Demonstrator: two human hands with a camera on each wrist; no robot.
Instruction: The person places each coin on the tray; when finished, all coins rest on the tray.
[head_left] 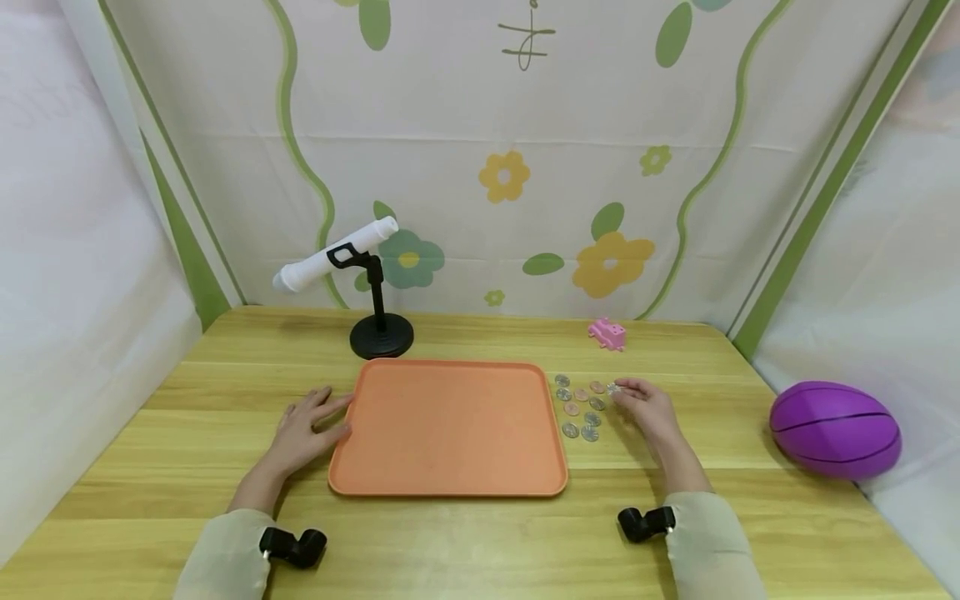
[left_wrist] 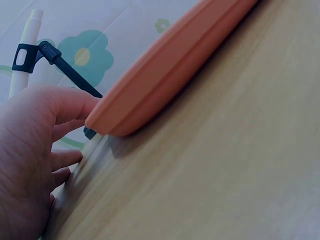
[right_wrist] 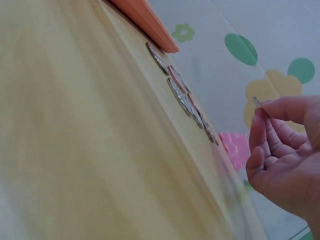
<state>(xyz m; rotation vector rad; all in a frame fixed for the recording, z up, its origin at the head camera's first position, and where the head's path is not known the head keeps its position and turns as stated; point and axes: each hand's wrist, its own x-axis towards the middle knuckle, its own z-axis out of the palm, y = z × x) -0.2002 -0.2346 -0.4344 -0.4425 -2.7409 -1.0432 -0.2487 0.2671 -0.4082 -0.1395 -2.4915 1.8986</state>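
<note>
An orange tray [head_left: 450, 429] lies flat on the wooden table. My left hand [head_left: 303, 429] rests at the tray's left edge, its thumb and a fingertip touching the rim, while the other fingers reach down beside it in the left wrist view. To the right of the tray lie several silver and copper-coloured coins [head_left: 592, 418], loosely grouped. My right hand [head_left: 651, 410] pinches a silver coin [head_left: 612, 388] between thumb and forefinger, just right of the group. In the right wrist view that coin [right_wrist: 257, 102] is seen nearly edge-on, raised off the table.
A white microphone [head_left: 307, 268] sits in a black stand [head_left: 382, 335] behind the tray's left corner. At the back right is a small pink pig-like toy [head_left: 607, 334]. A purple ball [head_left: 835, 429] lies at the right table edge. Patterned cloth [head_left: 450, 100] encloses the table.
</note>
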